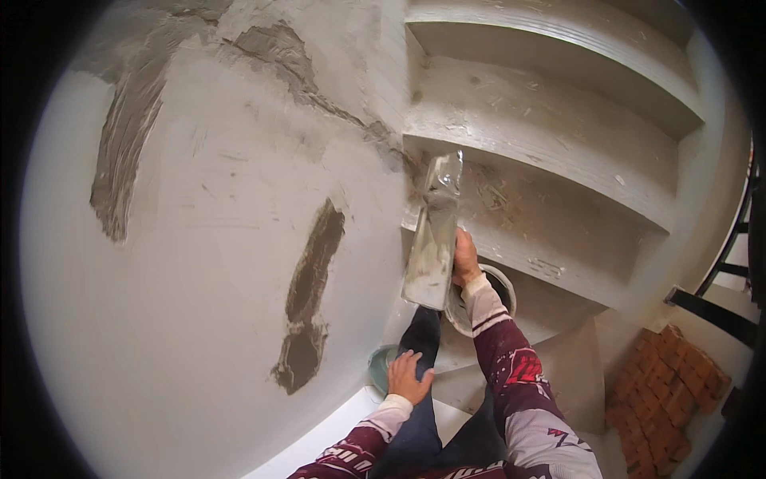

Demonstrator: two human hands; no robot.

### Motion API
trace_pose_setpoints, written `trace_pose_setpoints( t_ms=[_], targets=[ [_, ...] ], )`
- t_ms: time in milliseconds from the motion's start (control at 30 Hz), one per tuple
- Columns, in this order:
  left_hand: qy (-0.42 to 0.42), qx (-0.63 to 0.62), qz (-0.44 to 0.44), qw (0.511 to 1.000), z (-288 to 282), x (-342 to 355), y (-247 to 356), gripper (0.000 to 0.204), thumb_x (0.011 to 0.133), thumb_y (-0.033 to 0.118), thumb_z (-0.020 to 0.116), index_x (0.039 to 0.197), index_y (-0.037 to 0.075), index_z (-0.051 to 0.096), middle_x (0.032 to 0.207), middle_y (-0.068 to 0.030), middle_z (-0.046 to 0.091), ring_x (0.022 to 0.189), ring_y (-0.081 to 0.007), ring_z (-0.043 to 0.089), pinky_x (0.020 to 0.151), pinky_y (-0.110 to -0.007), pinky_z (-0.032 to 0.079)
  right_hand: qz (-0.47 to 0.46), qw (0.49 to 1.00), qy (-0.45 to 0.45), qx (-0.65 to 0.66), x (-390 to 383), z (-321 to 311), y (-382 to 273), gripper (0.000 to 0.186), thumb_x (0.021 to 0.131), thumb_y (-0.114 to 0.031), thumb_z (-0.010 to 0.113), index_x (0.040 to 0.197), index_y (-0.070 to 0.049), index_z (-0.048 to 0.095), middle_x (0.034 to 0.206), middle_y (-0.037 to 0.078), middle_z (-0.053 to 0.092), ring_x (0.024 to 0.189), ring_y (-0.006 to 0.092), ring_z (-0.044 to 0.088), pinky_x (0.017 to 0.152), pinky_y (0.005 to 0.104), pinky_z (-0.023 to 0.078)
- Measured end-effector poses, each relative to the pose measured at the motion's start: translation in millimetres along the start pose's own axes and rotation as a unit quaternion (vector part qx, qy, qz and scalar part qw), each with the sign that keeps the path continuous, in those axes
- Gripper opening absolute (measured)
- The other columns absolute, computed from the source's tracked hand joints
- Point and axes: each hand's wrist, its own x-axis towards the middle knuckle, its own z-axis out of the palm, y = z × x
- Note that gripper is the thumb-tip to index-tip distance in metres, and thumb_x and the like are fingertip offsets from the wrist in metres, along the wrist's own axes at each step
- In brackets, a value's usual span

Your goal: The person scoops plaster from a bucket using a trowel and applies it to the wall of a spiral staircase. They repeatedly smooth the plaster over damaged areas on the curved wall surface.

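My right hand [465,257] is closed around a plastering trowel [432,257]; its handle is hidden behind the blade. The long, flat blade is held up beside the wall, with grey plaster smeared over its upper part. My left hand [409,378] rests on my dark-trousered leg near the knee, fingers spread, holding nothing. To the left stands the pale wall [207,295], with a darker grey plaster patch [309,275] low down and a rough, ridged patch [128,152] higher up. A bucket [507,289] with a pale rim sits partly hidden behind my right wrist.
Dusty stairs [542,168] climb ahead and to the right, their steps meeting the wall. A green bucket [378,369] stands by the wall beside my left hand. Orange bricks [666,391] are stacked at the lower right, below a black railing [714,315].
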Motion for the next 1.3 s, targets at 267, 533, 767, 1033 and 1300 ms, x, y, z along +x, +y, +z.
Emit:
trace_pose_setpoints(
  t_ms=[267, 533, 767, 1033, 1300],
  targets=[
    [-0.179, 0.094, -0.043, 0.978, -49.4, 106.1, 22.7, 0.073, 0.082, 0.053, 0.064, 0.140, 0.011, 0.046, 0.144, -0.0137, 0.045, 0.139, -0.0328, 0.034, 0.113, -0.055, 0.021, -0.137, 0.973, 0.066, -0.173, 134.0, 85.8, 12.0, 0.041, 0.102, -0.034, 0.050, 0.087, 0.000, 0.068, 0.068, 0.000, 0.056, 0.060, 0.0085, 0.051, 0.054, 0.0289, 0.043],
    [-0.210, 0.062, -0.057, 0.974, -70.7, 149.1, 5.9, 0.076, 0.081, 0.054, 0.064, 0.141, 0.012, 0.044, 0.144, -0.0137, 0.044, 0.139, -0.0324, 0.034, 0.114, -0.053, 0.021, -0.098, 0.955, 0.138, -0.245, 173.2, 128.1, 11.8, 0.049, 0.099, -0.041, 0.053, 0.081, 0.003, 0.065, 0.057, 0.001, 0.049, 0.049, 0.0101, 0.048, 0.044, 0.0315, 0.041],
    [-0.183, 0.044, -0.062, 0.980, -78.5, 165.4, -5.1, 0.075, 0.077, 0.049, 0.069, 0.138, 0.011, 0.048, 0.137, -0.0129, 0.051, 0.132, -0.0312, 0.041, 0.108, -0.049, 0.030, -0.122, 0.923, 0.121, -0.343, 156.9, 174.8, -17.1, 0.053, 0.100, -0.044, 0.050, 0.085, 0.005, 0.066, 0.059, 0.012, 0.054, 0.053, 0.0193, 0.054, 0.054, 0.0383, 0.045],
    [-0.198, 0.100, -0.064, 0.973, -76.4, 167.3, 4.7, 0.075, 0.076, 0.048, 0.069, 0.137, 0.010, 0.048, 0.134, -0.0119, 0.054, 0.129, -0.0309, 0.044, 0.109, -0.047, 0.031, -0.319, 0.842, 0.088, -0.426, 130.5, 257.8, -65.9, 0.051, 0.101, -0.045, 0.050, 0.109, 0.002, 0.066, 0.063, 0.020, 0.051, 0.057, 0.0161, 0.053, 0.060, 0.0374, 0.047],
    [-0.245, 0.094, -0.074, 0.962, -80.7, 166.1, 8.6, 0.073, 0.079, 0.052, 0.066, 0.136, 0.011, 0.049, 0.137, -0.0117, 0.052, 0.129, -0.0309, 0.045, 0.109, -0.047, 0.031, -0.187, 0.963, 0.007, -0.196, 76.3, 238.1, -58.3, 0.039, 0.101, -0.036, 0.056, 0.097, 0.000, 0.069, 0.060, 0.003, 0.053, 0.054, 0.0090, 0.054, 0.046, 0.0275, 0.043]
  ],
)
